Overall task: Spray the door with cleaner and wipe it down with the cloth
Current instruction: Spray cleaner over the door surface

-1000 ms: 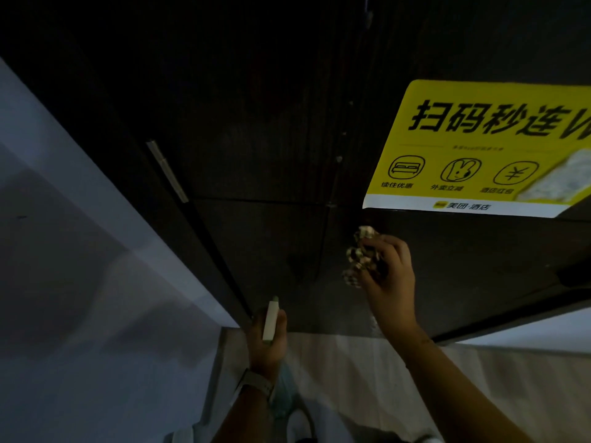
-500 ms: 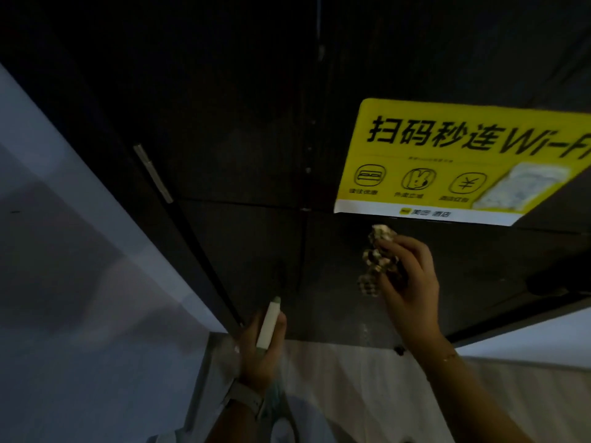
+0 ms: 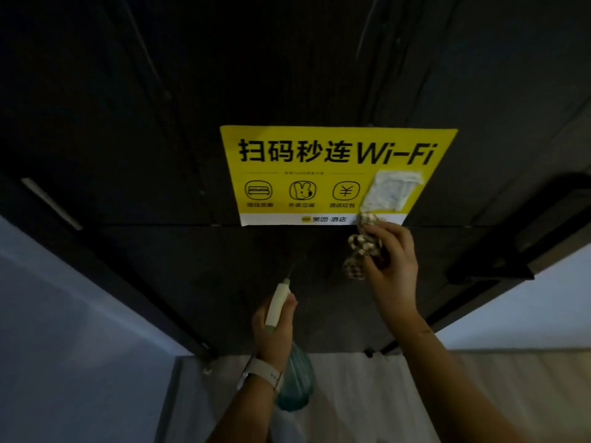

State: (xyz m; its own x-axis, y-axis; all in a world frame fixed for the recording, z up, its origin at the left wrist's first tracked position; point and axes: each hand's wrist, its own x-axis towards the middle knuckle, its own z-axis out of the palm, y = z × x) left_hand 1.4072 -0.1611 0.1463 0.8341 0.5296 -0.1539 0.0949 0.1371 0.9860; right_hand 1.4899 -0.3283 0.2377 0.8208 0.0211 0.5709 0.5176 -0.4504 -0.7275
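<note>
Spray bottle [image 3: 294,383] largely behind wrist

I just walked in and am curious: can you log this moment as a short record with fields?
Surface: dark door
Sign: yellow Wi-Fi sticker on the door
Left hand: holds the spray bottle, nozzle toward the door
Right hand: grips a bunched checked cloth at the sticker's lower right corner
Wrist: pale watch on the left

Both forearms were bare, no sleeves reaching the wrists. The left hand [image 3: 273,327] had a pale, whitish watch strap with a row of small holes [image 3: 260,374] round its wrist. The right hand [image 3: 391,270] wore a thin, faint bracelet [image 3: 423,332] at its wrist.
</note>
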